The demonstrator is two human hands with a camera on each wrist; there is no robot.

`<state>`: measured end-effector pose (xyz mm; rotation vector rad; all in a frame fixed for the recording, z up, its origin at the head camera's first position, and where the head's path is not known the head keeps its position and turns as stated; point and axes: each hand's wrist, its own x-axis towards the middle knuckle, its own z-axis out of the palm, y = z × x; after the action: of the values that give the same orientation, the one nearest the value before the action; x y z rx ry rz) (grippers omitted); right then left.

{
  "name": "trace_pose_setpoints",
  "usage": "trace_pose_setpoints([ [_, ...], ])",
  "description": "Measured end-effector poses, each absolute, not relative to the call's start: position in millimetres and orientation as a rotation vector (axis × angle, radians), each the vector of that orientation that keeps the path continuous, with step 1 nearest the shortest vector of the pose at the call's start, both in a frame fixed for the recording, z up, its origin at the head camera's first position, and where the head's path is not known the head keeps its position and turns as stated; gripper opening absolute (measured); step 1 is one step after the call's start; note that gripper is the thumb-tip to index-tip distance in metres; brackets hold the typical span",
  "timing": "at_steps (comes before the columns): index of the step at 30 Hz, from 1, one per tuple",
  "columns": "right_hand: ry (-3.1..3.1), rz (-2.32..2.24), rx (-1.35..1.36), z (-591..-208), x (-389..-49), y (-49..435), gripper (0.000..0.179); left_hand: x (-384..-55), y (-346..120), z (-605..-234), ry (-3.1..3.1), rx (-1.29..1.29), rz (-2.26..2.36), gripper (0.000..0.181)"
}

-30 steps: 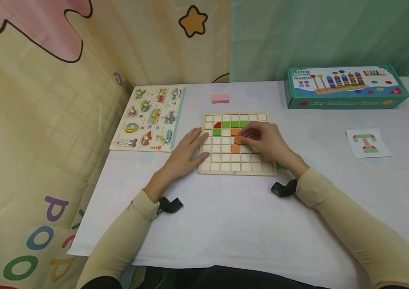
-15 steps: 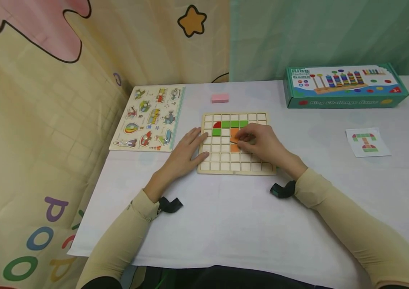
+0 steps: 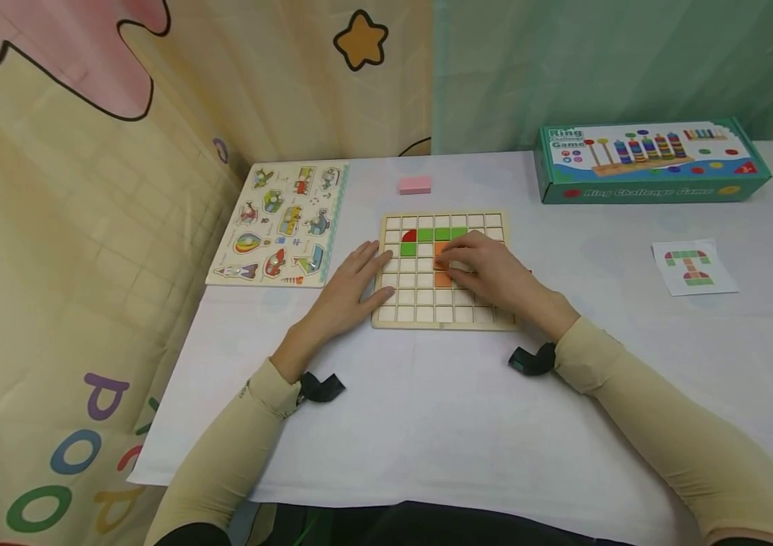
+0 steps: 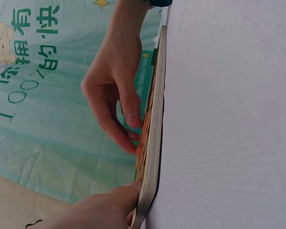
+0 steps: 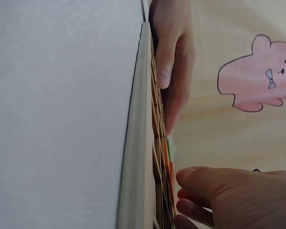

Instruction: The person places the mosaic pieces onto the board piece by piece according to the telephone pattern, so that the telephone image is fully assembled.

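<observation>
A wooden grid board lies flat on the white table. It bears a red quarter-round tile, several green tiles and a column of orange tiles. My left hand rests along the board's left edge with fingers spread. Over the orange column is my right hand, fingers bent loosely and fingertips right at the middle orange tile, which is partly hidden by them. In the left wrist view a gap shows between the thumb and fingers of the right hand, close over the board.
A picture puzzle board lies at the left and a pink block behind the grid. At the back right stands a green game box. A printed pattern card lies on the right.
The middle orange tile, pinched and tilted in my right fingers before, now lies down in the column. My right fingers have lowered and loosened around it. My left hand stays put.
</observation>
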<state>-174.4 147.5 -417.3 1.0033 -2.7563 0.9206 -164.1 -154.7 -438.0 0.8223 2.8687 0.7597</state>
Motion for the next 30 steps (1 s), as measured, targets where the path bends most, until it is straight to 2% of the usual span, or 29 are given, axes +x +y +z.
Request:
trace_pose_setpoints([
  [10,-2.66,0.844,1.124,-422.2,-175.1,147.2,0.025,-164.2,-154.0,-437.8,2.867,0.817,0.755,0.068],
  [16,-2.684,0.923,1.089,-420.0,-174.1,146.5,0.024,-163.8,-154.4,-437.7,2.867,0.807,0.761,0.068],
  [22,-2.747,0.958,0.933,-414.5,-172.9,147.3,0.027,-164.1,-154.5,-438.0,2.863,0.814,0.765,0.068],
  [30,-2.853,0.781,0.894,-411.4,-172.4,149.2,0.023,-164.4,-153.9,-438.7,2.865,0.826,0.757,0.068],
])
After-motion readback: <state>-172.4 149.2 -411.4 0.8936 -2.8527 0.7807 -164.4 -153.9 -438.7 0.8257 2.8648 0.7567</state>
